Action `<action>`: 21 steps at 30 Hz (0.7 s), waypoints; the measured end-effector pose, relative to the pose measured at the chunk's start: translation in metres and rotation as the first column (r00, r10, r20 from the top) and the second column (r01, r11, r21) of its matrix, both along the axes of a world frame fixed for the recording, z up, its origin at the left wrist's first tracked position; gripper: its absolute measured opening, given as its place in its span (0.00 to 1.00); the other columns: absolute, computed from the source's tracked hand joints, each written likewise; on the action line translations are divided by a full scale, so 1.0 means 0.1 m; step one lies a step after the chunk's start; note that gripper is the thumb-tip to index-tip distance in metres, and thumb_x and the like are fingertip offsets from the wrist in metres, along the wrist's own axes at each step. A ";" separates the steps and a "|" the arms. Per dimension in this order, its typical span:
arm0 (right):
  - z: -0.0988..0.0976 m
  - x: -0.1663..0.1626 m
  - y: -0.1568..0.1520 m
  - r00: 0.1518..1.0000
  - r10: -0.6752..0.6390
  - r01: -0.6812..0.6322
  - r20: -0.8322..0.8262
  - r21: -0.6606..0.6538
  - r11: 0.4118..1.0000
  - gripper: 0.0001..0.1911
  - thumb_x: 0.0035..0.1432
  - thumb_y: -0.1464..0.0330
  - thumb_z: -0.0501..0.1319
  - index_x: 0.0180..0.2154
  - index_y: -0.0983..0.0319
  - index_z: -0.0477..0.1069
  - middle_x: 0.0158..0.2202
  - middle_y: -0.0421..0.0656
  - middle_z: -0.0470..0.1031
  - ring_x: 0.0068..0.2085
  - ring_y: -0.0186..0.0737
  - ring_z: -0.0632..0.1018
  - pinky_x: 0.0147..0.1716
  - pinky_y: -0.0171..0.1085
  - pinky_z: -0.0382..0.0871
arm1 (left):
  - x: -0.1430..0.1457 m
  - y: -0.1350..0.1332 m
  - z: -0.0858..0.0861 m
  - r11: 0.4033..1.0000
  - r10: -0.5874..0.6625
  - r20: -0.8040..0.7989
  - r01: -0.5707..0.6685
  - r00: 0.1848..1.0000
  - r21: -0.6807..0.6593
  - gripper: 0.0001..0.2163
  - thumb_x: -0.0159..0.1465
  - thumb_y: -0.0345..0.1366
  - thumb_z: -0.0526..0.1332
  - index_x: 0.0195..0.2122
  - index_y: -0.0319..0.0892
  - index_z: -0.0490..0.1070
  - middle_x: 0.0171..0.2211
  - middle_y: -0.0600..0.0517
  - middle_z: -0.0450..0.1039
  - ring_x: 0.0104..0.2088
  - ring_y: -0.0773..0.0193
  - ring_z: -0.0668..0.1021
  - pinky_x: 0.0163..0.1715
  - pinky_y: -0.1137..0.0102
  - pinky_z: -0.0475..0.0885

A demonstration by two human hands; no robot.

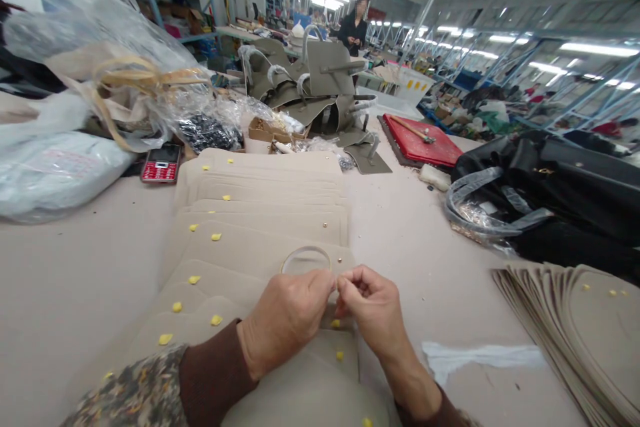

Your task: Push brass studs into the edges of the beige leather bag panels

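Note:
My left hand (293, 310) is closed, thumb and finger pinched. A thin pale looped band (306, 250) rises from behind its knuckles and appears to be held in it. My right hand (373, 303) pinches just beside the left fingertips; whatever is between its fingers is too small to make out. Beneath both hands lie overlapping beige bag panels (260, 233), spread in a staggered row. Small yellow tabs (216, 237) dot the panels, and a few small metal studs (340, 260) show near their right edges.
At right are a stack of beige panels (590, 340), a white strip (480, 357) and black bags (560, 193). Farther back, a hammer (413, 130) rests on a red board (440, 150). A red phone (161, 163), plastic bags (55, 167) and olive bag pieces (327, 70) lie around. A person (353, 30) stands beyond.

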State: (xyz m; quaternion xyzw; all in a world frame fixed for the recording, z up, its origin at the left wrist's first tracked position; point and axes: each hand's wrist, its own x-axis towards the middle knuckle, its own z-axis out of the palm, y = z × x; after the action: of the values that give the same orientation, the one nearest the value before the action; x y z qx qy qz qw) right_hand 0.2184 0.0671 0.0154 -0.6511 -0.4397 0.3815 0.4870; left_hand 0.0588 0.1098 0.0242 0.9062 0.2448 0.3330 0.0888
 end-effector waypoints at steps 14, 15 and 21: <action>-0.22 0.31 0.30 0.993 0.046 -0.031 0.106 -0.140 0.990 0.17 0.52 0.56 0.65 0.28 0.64 0.75 0.19 0.39 0.74 0.19 0.32 0.74 0.20 0.30 0.70 | 0.07 0.07 -0.24 0.992 0.110 -0.503 -0.128 0.857 -0.002 0.03 0.67 0.29 0.55 0.36 0.42 0.65 0.34 0.50 0.68 0.34 0.58 0.71 0.29 0.67 0.69; -0.21 0.30 0.31 0.987 0.060 -0.039 0.151 -0.137 0.990 0.16 0.52 0.57 0.64 0.28 0.64 0.75 0.19 0.39 0.74 0.19 0.32 0.73 0.20 0.30 0.69 | 0.07 0.07 -0.24 0.992 0.110 -0.502 -0.129 0.858 -0.004 0.03 0.67 0.29 0.54 0.36 0.42 0.65 0.34 0.50 0.68 0.34 0.58 0.71 0.29 0.67 0.69; -0.18 0.25 0.35 0.880 0.097 -0.066 0.465 -0.082 0.994 0.12 0.56 0.63 0.59 0.28 0.62 0.77 0.20 0.40 0.76 0.19 0.34 0.73 0.19 0.30 0.66 | 0.06 0.07 -0.25 0.992 0.094 -0.486 -0.122 0.869 -0.025 0.04 0.66 0.27 0.54 0.37 0.42 0.65 0.35 0.50 0.67 0.35 0.57 0.70 0.30 0.66 0.69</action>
State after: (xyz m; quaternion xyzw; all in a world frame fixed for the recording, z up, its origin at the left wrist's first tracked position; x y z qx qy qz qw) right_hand 0.2436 0.1026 -0.0031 -0.7200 -0.5588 0.2471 0.3291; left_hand 0.0647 0.1166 -0.0009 0.9428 0.3185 0.0938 0.0307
